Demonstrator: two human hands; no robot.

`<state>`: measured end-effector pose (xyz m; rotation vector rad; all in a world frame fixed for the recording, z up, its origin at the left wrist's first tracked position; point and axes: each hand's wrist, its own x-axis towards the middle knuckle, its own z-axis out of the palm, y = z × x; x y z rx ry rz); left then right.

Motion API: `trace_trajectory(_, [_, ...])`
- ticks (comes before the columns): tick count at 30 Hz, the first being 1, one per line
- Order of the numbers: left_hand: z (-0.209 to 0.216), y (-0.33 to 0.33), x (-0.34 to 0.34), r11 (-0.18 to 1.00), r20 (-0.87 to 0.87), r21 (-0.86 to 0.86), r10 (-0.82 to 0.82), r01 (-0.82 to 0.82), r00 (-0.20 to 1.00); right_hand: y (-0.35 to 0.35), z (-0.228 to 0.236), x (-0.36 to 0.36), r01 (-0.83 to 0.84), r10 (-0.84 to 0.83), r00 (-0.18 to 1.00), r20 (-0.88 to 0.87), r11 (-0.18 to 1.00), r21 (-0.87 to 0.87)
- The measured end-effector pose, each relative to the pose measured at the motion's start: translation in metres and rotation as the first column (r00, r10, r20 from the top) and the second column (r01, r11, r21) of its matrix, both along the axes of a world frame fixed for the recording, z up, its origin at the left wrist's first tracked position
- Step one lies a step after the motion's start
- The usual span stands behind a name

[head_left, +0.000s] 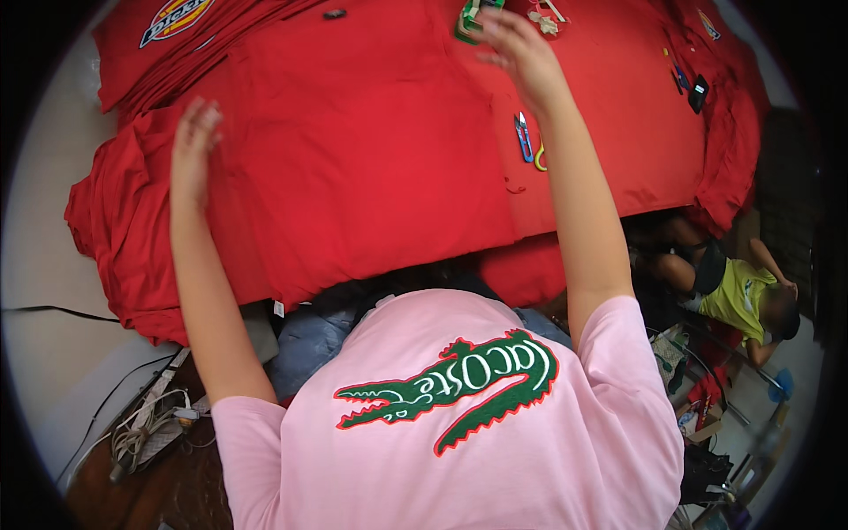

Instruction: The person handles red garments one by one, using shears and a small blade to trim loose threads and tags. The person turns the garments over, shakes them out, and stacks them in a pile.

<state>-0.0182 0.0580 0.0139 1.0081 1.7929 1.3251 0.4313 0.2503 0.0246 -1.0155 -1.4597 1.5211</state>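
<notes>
Nearest is the person's own pink shirt (459,442) with a green crocodile patch, both bare forearms stretching away from it over the surface (35,256). Beyond lies a broad red garment (371,150), spread flat on a stack of more red cloth whose edges droop off the near and left sides. The left hand (196,132) rests on the garment's left part, fingers spread and gripping nothing. Farther right, a small blue thread snip (524,137) lies on the cloth just left of the right forearm. Farthest, the right hand (517,44) hovers with fingers loosely spread and empty, just beside a green patch (473,18) at the far edge. The garment looks light, soft and limp; it would likely sag and crease if lifted, so hems or shoulder seams seem the best hold.
</notes>
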Motion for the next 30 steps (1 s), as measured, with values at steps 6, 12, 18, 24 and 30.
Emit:
trace_trajectory(6, [-0.121, -0.156, 0.021, 0.976, 0.109, -0.152, 0.172, -0.155, 0.979, -0.105, -0.123, 0.085, 0.223, -0.178, 0.949, 0.260, 0.962, -0.155])
trace_trajectory(12, [-0.144, -0.219, 0.061, 0.936, 0.212, -0.201, 0.330, -0.290, 0.920, -0.167, -0.150, 0.102, 0.370, -0.255, 0.894, 0.369, 0.884, -0.285])
trace_trajectory(18, [-0.148, -0.163, 0.058, 0.928, 0.028, -0.142, 0.351, -0.344, 0.936, -0.144, -0.138, 0.075, 0.331, -0.224, 0.877, 0.426, 0.923, -0.196])
trace_trajectory(24, [-0.144, -0.092, 0.022, 0.933, 0.237, -0.062, 0.358, -0.353, 0.903, -0.142, -0.158, 0.065, 0.250, -0.152, 0.899, 0.410, 0.948, -0.198])
trace_trajectory(30, [-0.111, -0.045, -0.008, 0.992, -0.258, -0.115, 0.020, -0.051, 0.966, -0.148, -0.099, -0.005, 0.036, -0.290, 0.716, 0.635, 0.924, 0.381])
